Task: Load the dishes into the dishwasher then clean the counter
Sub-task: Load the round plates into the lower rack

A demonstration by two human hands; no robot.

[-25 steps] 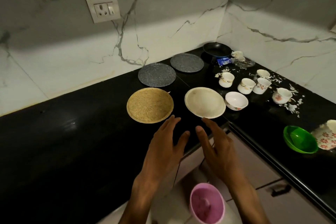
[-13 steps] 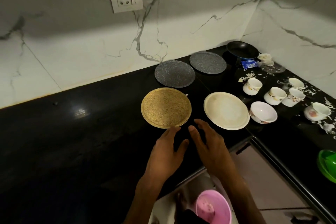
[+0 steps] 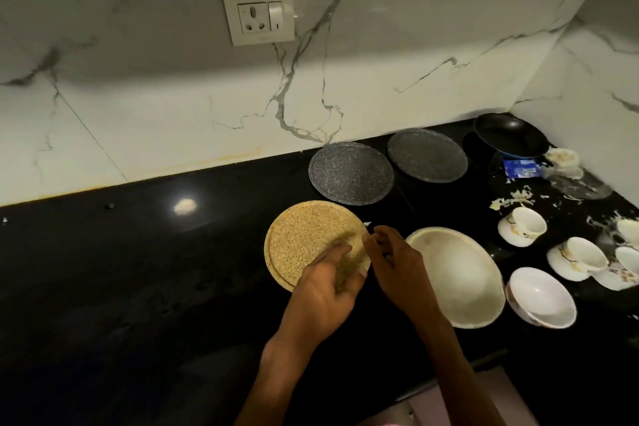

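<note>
A tan speckled plate [image 3: 301, 239] lies flat on the black counter [image 3: 138, 270]. My left hand [image 3: 325, 294] reaches over the plate's near right part, its fingers blurred by motion. My right hand [image 3: 397, 266] is beside it, fingers curled at the plate's right rim. To the right lie a cream plate [image 3: 460, 277] and a white bowl [image 3: 541, 297]. Two grey speckled plates [image 3: 351, 173] [image 3: 427, 155] sit behind, near the wall. White patterned cups [image 3: 525, 223] [image 3: 584, 254] stand at the right.
A black pan [image 3: 510, 135] sits in the back corner beside a blue packet [image 3: 520, 168]. White scraps [image 3: 511, 199] litter the counter near the cups. A wall socket [image 3: 259, 14] is above. The counter's front edge and a cabinet front [image 3: 449, 405] are below my arms.
Both hands have moved forward from the counter's front edge onto the tan plate. My view has shifted left, so the green bowl and pink cup have dropped out of sight.
</note>
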